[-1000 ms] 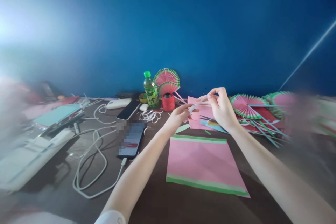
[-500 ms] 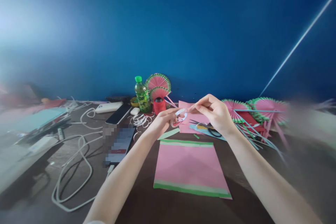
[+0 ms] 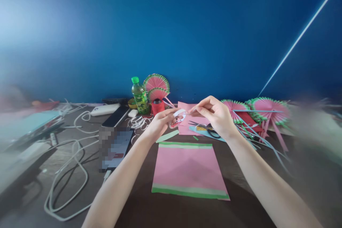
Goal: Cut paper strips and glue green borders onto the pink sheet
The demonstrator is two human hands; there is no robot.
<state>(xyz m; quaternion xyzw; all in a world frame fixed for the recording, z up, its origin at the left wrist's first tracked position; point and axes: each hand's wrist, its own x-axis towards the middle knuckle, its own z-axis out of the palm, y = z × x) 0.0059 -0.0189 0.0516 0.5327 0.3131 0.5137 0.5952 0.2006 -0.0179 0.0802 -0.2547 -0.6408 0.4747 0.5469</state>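
My left hand (image 3: 157,125) is closed around a roll of white tape (image 3: 180,113), held up over the table. My right hand (image 3: 218,118) pinches at the roll's right side, where a thin end of the tape seems to be; the fingers partly hide it. Below both hands lies a pink sheet of paper (image 3: 185,167) with green strips along its top and bottom edges. Behind my right hand are scissors (image 3: 213,133) with dark handles, on a light blue piece. A pale green paper strip (image 3: 167,136) lies just beyond the sheet.
A green-capped bottle (image 3: 140,97), a red spool (image 3: 158,107) and pleated pink-green fans (image 3: 156,83) stand by the blue wall. More fans (image 3: 269,109) lie at right. A phone (image 3: 117,149), looped white cable (image 3: 68,171) and power bank (image 3: 105,109) occupy the left.
The whole view has shifted slightly, so things appear a little further left. Both hands keep their hold on the tape with almost the same pose.
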